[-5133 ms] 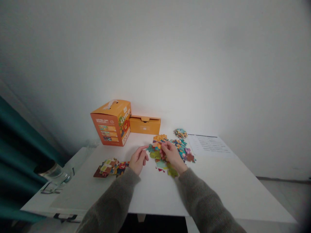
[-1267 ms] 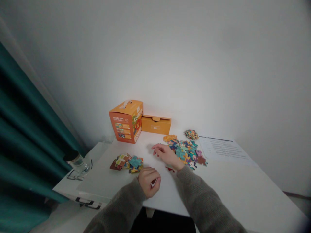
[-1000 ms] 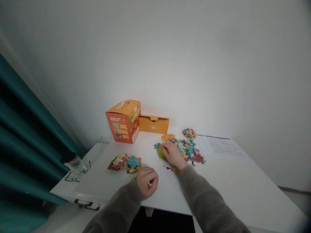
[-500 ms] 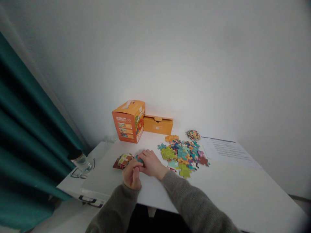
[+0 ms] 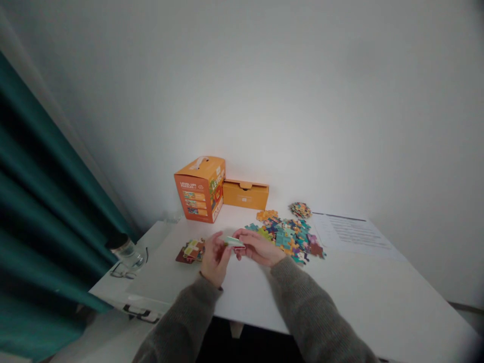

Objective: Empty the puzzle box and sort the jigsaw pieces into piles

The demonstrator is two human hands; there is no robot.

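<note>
Between my two hands, above the table's near middle, are pale green and red puzzle pieces (image 5: 234, 242), seen nearly edge-on. My left hand (image 5: 214, 259) pinches their left side with thumb and fingers. Curled around their right side is my right hand (image 5: 260, 247), its fingertips partly hidden. A small stack of puzzle pieces (image 5: 193, 250), brown, green and red, lies just left of my left hand. Beyond my right hand spreads a larger heap of loose jigsaw pieces (image 5: 289, 234) in teal, orange, green and purple, its near part covered by my right hand and sleeve.
An orange puzzle box (image 5: 200, 189) and a low yellow-orange box (image 5: 245, 195) stand at the wall. Another round pile of pieces (image 5: 300, 209) lies at the back, beside printed sheets (image 5: 351, 232). Eyeglasses (image 5: 123, 272) and a dark-lidded glass jar (image 5: 126, 249) are at left.
Both hands have shifted right, away from the small stack, and moved slightly apart. Pale green and red pieces now show between them, where mostly a bit of teal showed before.
</note>
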